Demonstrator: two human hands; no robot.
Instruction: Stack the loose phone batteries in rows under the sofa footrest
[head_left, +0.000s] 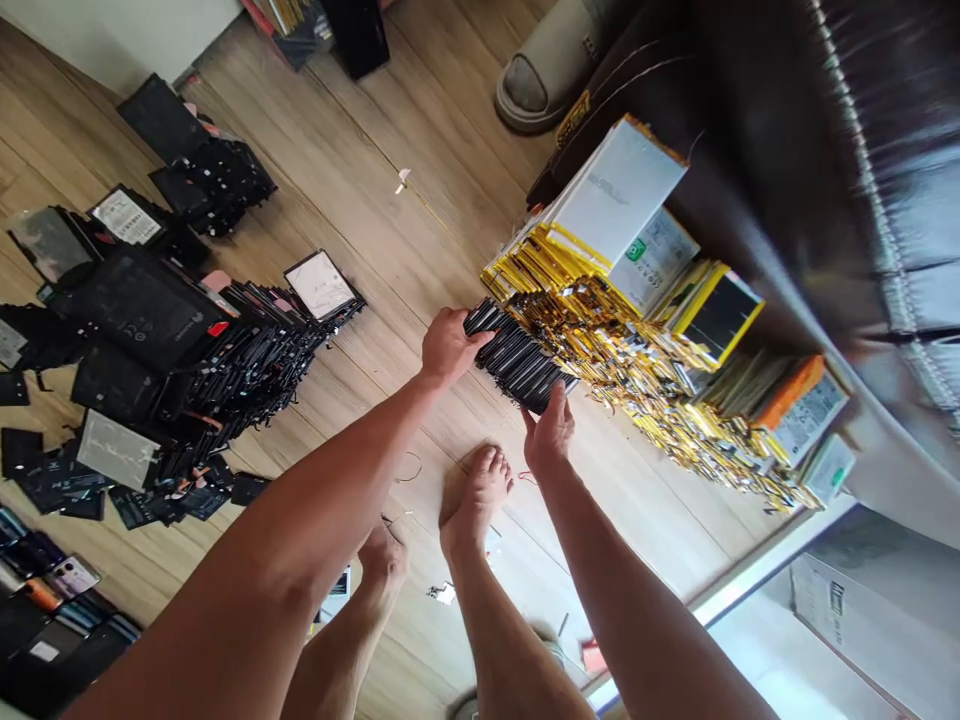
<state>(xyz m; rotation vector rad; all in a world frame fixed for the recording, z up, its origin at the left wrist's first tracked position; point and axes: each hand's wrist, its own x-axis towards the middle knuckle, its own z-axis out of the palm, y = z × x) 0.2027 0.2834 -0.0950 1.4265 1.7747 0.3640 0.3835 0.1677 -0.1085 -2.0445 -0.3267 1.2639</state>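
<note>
A row of thin black flat battery packs (pixel 516 358) stands on edge on the wooden floor, packed against a long stack of gold-edged packs (pixel 637 350). My left hand (pixel 448 345) is closed on the far end of the black row. My right hand (pixel 550 432) presses the near end, fingers curled against it. Both arms reach forward from the bottom of the view. My bare feet (pixel 476 500) rest on the floor just below the hands.
A large heap of black phone parts and batteries (pixel 172 350) covers the floor at left. White and orange-labelled packs (pixel 795 400) lie on the gold stack. A dark sofa (pixel 825 150) stands behind it; a slipper (pixel 540 75) lies near the top.
</note>
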